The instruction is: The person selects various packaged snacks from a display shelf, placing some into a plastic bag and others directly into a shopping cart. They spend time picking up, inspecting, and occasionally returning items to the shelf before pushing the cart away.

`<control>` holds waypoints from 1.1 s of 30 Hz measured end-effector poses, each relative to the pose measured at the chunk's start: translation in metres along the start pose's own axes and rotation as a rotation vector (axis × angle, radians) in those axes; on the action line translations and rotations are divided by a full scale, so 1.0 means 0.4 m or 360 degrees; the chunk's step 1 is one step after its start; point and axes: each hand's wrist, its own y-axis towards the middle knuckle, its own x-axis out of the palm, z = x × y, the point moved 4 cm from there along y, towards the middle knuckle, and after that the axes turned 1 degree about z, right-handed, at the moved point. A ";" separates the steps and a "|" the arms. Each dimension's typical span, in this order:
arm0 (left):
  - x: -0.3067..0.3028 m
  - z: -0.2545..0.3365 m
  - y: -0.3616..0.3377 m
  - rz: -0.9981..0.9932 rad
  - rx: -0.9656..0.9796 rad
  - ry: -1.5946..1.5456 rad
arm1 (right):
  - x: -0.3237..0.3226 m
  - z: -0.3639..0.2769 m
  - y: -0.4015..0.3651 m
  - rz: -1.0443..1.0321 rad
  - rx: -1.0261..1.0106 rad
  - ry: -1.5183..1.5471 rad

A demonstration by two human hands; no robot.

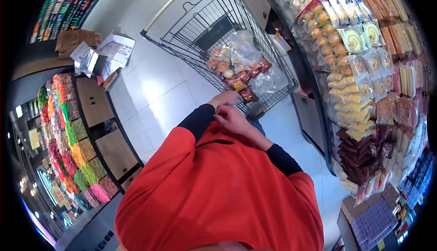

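Note:
My left hand (226,98) is loosely closed at the near end of the shopping cart, its fingertips turned away and with nothing visible in it. Against the left wrist, my right hand (234,121) is bent with its fingers drawn together at the edge of the dark left cuff (200,121). Just beyond both hands, the wire shopping cart (175,54) holds brown-wrapped snack packs (248,95), a clear plastic bag (243,46) and another crumpled clear bag (268,82). A bag of orange-toned packaged food (219,59) lies beside them.
Shelves of packaged cakes and breads (355,76) rise close on the right. Colourful bagged sweets (75,155) line the left, above wooden drawers (114,153). Papers (116,53) and a brown paper bag (75,42) sit at upper left. A carton (350,210) stands at lower right.

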 end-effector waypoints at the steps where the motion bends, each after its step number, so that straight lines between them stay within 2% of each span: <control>1: 0.001 -0.006 0.019 -0.0045 0.0105 -0.0050 | -0.003 -0.001 0.012 0.0057 0.0045 0.0005; 4: -0.031 -0.023 0.063 -0.0087 0.0230 -0.0106 | -0.006 0.006 0.076 0.0208 0.0133 -0.0041; 5: -0.034 -0.035 0.077 -0.0135 0.0253 -0.0113 | -0.011 0.006 0.097 0.0299 0.0200 -0.0198; 7: -0.054 -0.064 0.104 0.0140 0.0279 -0.0207 | -0.019 0.003 0.142 0.0500 0.0289 -0.0429; 8: -0.043 -0.083 0.116 0.0074 0.0290 -0.0220 | -0.016 0.041 0.159 0.0605 0.0314 -0.0556; 10: -0.067 -0.109 0.140 0.0366 0.0305 -0.0088 | -0.020 0.088 0.185 0.0822 0.0560 -0.0473; 12: -0.077 -0.128 0.152 0.0236 0.0280 -0.0008 | -0.002 0.103 0.209 0.0907 0.0626 -0.0417; 13: -0.072 -0.138 0.161 0.0239 0.0360 0.0059 | 0.012 0.111 0.216 0.0966 0.0663 -0.0367; 14: -0.074 -0.139 0.166 0.0240 0.0446 0.0129 | 0.024 0.124 0.225 0.0992 0.0691 -0.0347; 17: -0.078 -0.178 0.194 0.0055 0.0479 0.0254 | 0.054 0.143 0.247 0.0626 0.0604 0.0246; 19: -0.082 -0.217 0.229 -0.0038 0.0448 0.0353 | 0.023 0.196 0.219 0.0655 0.0611 0.0209; 20: -0.089 -0.242 0.254 -0.0096 0.0406 0.0441 | 0.002 0.233 0.203 0.0656 0.0603 0.0154; 22: -0.122 -0.259 0.260 -0.0164 0.0346 0.0561 | -0.034 0.392 0.128 0.1012 0.0913 0.0056; 24: -0.194 -0.231 0.251 0.0077 0.0404 0.0480 | -0.093 0.519 0.049 0.1255 0.1258 -0.0085; 26: -0.187 -0.262 0.300 -0.0019 0.0396 0.0617 | -0.131 0.662 0.001 0.1450 0.1410 -0.0027; 28: -0.176 -0.265 0.345 0.0057 0.0412 0.0746 | -0.132 0.875 -0.041 0.1613 0.1252 0.0081; 29: -0.158 -0.276 0.372 0.0140 0.0482 0.0702 | -0.130 0.969 -0.050 0.1635 0.1443 0.0125; 32: -0.106 -0.277 0.401 0.0182 0.0403 0.0569 | -0.170 0.951 0.001 0.1708 0.1667 0.0221; 33: -0.122 -0.227 0.361 0.0083 0.0383 0.0430 | -0.154 0.998 0.016 0.1817 0.1747 0.0252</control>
